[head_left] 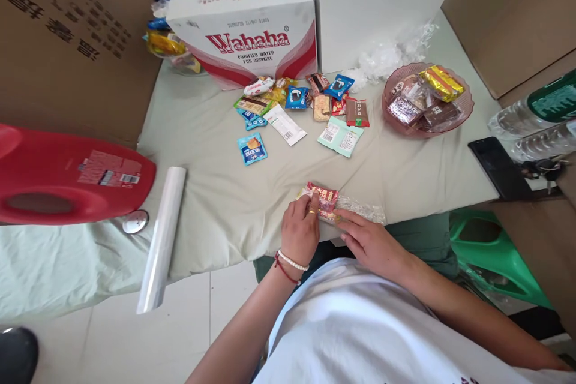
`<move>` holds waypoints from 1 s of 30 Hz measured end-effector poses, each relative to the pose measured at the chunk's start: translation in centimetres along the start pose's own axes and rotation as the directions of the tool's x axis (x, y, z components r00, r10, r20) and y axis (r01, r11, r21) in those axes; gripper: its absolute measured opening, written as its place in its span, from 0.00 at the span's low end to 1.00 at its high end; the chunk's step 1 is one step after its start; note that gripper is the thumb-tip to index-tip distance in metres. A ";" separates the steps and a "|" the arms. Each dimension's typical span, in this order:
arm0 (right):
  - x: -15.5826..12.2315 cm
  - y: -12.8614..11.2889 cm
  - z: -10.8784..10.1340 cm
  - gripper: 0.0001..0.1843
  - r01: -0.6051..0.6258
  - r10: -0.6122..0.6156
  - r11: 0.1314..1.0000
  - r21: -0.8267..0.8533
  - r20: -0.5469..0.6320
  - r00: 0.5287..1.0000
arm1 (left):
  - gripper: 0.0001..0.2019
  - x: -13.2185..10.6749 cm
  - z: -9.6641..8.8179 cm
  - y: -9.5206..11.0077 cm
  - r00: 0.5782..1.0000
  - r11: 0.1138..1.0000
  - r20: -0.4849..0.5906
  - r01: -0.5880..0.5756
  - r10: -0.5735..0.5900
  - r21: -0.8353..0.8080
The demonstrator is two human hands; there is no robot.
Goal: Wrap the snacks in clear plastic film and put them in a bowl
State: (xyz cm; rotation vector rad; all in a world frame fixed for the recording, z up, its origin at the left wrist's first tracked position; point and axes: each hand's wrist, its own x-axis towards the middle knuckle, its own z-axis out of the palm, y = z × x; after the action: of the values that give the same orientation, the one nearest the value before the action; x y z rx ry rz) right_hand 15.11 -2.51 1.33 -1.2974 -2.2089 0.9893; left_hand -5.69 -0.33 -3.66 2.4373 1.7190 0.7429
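A red snack packet (327, 195) lies near the front edge of the cloth-covered table, on a crumpled sheet of clear plastic wrap (366, 209). My left hand (300, 223), wearing a ring and bracelets, has its fingers bent over the packet's left side and holds it. Stretched out, the fingers of my right hand (371, 239) touch the packet's lower right edge and the wrap. That hand grips nothing that I can see. Beyond both hands lie several loose packets, among them a blue packet (252, 149), a white packet (285, 125) and a pale green packet (341, 137).
A pink bowl (390, 111) of snacks stands at the right, near a phone (499, 168) and bottles (551, 102). At the left are a roll of plastic wrap (162, 240) and a red jug (112, 156). A Wahaba carton (252, 42) stands at the back.
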 end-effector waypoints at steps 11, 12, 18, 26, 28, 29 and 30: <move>-1.4 2.9 -0.4 0.09 -0.381 0.311 0.900 -0.212 -0.298 0.902 | 0.24 -0.9 0.9 0.7 0.995 0.980 -0.085 -0.028 0.046 0.199; -1.7 2.5 -0.5 0.06 -0.353 0.289 0.915 -0.195 -0.292 0.912 | 0.25 -0.9 0.9 0.7 0.995 0.981 -0.086 -0.028 0.045 0.193; -0.5 -1.0 -1.8 0.06 -0.345 0.376 0.925 0.159 -0.255 0.891 | 0.26 -1.2 1.0 0.9 0.997 0.993 -0.074 -0.009 0.018 0.121; 10.1 -2.1 0.8 0.13 -0.242 0.224 0.948 -0.204 -0.111 0.968 | 0.20 -1.5 0.6 0.9 0.965 0.996 -0.247 -0.086 0.088 0.018; 10.9 -2.5 1.7 0.15 -0.197 0.197 0.928 -0.316 -0.032 0.980 | 0.21 -2.1 -0.1 0.2 0.965 0.988 -0.248 -0.114 0.086 -0.101; 10.9 -2.7 2.1 0.16 -0.155 0.159 0.919 -0.362 -0.019 0.987 | 0.21 -2.4 -0.5 -0.3 0.966 0.978 -0.245 -0.121 0.077 -0.167; 10.7 -2.9 2.4 0.17 -0.112 0.115 0.908 -0.403 -0.019 0.993 | 0.21 -2.8 -1.0 -0.8 0.969 0.966 -0.236 -0.121 0.066 -0.227</move>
State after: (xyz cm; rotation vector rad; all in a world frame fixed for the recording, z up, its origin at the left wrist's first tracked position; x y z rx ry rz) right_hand 6.60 4.98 1.65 -1.6146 -2.4518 0.5857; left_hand -7.54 -2.78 -4.05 2.3561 1.4807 1.2075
